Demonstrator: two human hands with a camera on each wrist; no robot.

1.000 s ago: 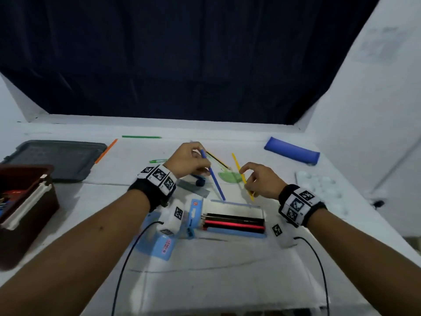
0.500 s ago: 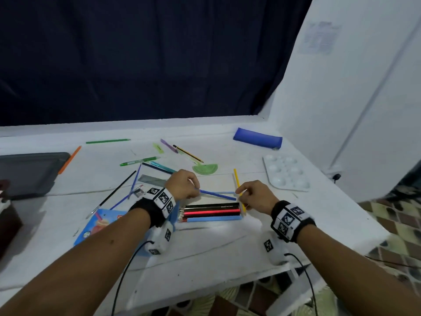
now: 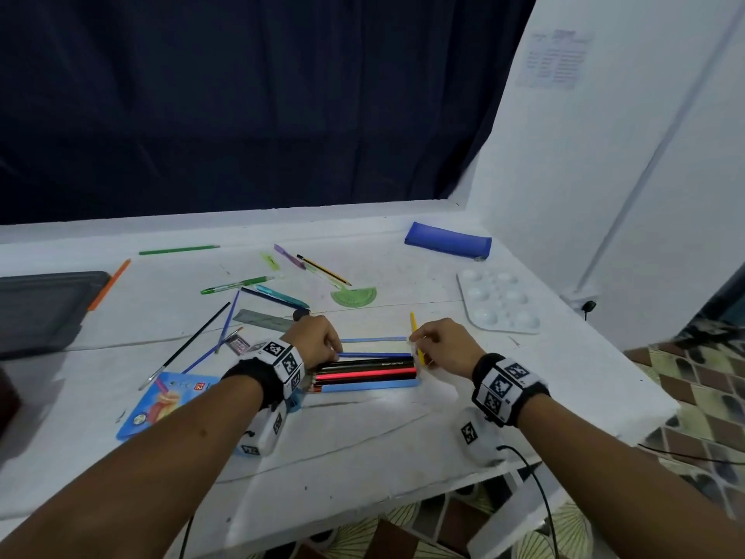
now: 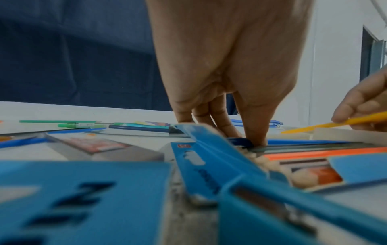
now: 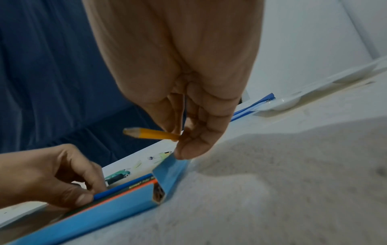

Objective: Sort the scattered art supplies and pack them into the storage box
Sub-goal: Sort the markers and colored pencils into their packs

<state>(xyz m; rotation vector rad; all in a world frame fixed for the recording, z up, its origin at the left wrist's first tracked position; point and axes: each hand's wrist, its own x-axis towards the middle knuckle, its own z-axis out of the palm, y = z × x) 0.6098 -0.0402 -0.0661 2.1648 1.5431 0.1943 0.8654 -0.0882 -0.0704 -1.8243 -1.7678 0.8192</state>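
An open light-blue pencil tray (image 3: 371,384) lies at the table's middle and holds black and red pencils (image 3: 365,372). My left hand (image 3: 336,351) pinches a blue pencil (image 3: 375,354) and lays it flat along the tray's far side; the left wrist view shows the fingertips (image 4: 254,132) pressing its end. My right hand (image 3: 417,342) pinches a yellow pencil (image 5: 153,134) above the tray's right end, and its thumb touches the tray's end flap (image 5: 170,167). The tray's printed blue sleeve (image 3: 169,401) lies to the left.
Pens (image 3: 238,284), a paintbrush (image 3: 185,349), a grey ruler (image 3: 262,319) and a green protractor (image 3: 354,296) are scattered behind. A blue pouch (image 3: 447,246) and white palette (image 3: 500,300) sit at the right. A dark grey lid (image 3: 40,312) lies at the left.
The head view swung right, away from the brown box. My left hand lowered the blue pencil from a tilt to flat in the tray. My right hand took hold of the yellow pencil.
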